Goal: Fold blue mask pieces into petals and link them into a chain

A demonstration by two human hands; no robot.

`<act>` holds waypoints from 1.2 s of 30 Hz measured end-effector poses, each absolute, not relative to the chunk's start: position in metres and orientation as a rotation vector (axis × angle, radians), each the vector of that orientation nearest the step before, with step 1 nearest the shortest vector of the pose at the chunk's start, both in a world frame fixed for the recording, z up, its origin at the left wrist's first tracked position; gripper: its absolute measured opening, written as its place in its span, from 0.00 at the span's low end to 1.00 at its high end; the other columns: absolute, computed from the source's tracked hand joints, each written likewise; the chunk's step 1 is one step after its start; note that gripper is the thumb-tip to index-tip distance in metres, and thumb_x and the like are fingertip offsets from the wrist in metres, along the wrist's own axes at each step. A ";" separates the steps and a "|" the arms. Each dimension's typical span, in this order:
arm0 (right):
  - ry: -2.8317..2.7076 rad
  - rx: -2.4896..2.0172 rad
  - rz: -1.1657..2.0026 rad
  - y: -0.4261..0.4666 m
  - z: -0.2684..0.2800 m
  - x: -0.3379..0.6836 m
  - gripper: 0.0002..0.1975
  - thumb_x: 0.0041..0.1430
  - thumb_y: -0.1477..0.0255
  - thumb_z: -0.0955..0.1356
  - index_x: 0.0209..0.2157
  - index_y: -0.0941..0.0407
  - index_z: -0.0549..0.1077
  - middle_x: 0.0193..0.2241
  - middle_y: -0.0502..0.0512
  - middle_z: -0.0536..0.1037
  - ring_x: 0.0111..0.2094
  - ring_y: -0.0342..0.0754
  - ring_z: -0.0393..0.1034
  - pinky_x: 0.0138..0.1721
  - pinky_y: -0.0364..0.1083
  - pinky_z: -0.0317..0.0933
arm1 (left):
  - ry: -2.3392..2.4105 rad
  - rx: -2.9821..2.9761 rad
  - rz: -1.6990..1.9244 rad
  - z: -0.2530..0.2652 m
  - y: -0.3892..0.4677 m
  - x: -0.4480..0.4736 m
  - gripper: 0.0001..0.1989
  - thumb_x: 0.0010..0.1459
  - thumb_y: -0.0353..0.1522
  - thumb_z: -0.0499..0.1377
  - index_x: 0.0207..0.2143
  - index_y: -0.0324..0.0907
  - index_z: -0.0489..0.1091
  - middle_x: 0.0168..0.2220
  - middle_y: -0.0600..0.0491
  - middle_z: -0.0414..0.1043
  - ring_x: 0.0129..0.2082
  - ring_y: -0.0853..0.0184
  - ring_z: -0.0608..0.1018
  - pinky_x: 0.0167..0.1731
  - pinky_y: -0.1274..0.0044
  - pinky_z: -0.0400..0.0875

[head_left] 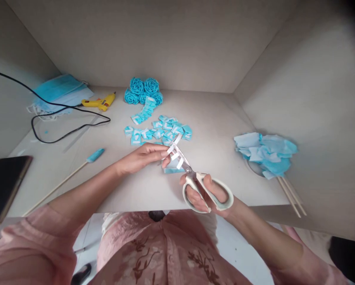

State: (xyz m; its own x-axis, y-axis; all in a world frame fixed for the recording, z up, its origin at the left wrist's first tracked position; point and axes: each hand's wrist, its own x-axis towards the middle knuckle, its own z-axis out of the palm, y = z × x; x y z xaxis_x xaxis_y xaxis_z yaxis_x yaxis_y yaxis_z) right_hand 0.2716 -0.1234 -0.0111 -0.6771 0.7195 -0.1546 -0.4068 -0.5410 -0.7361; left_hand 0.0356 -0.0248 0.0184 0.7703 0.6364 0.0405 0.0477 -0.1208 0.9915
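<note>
My right hand [208, 192] grips scissors [195, 176] with cream handles, fingers and thumb through the loops, blades pointing away and left. Small white strips [175, 155] lie on or along the blades; I cannot tell whether they stick to them. At the blade tips, my left hand [146, 156] pinches one white strip [170, 149] between its fingertips. Under the blades is a pale blue and white piece of sheet [174, 166], partly hidden. Just beyond are several small folded blue pieces [167, 126] bearing white strips.
Rolled blue roses [143, 89] and a row of folded pieces [144, 111] stand behind. At left are face masks [60, 91], a yellow glue gun [102, 103] with black cable, a blue-tipped stick [65, 178] and a phone [5, 186]. Blue scraps [266, 152] and sticks [291, 198] lie right.
</note>
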 end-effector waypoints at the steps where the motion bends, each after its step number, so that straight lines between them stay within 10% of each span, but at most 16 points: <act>1: -0.883 -0.595 2.231 -0.123 -0.010 0.273 0.29 0.55 0.45 0.68 0.41 0.58 0.75 0.20 0.43 0.63 0.15 0.34 0.50 0.13 0.35 0.48 | 0.557 1.665 0.541 0.018 -0.024 0.036 0.19 0.67 0.41 0.51 0.28 0.38 0.70 0.30 0.51 0.69 0.34 0.68 0.69 0.40 0.75 0.62; 36: -1.368 -0.671 1.925 -0.110 -0.004 0.260 0.30 0.65 0.50 0.60 0.53 0.60 0.70 0.26 0.50 0.67 0.24 0.41 0.60 0.27 0.43 0.56 | 0.681 1.234 0.840 0.002 -0.027 0.047 0.23 0.58 0.49 0.60 0.24 0.39 0.67 0.21 0.57 0.56 0.25 0.70 0.65 0.31 0.76 0.61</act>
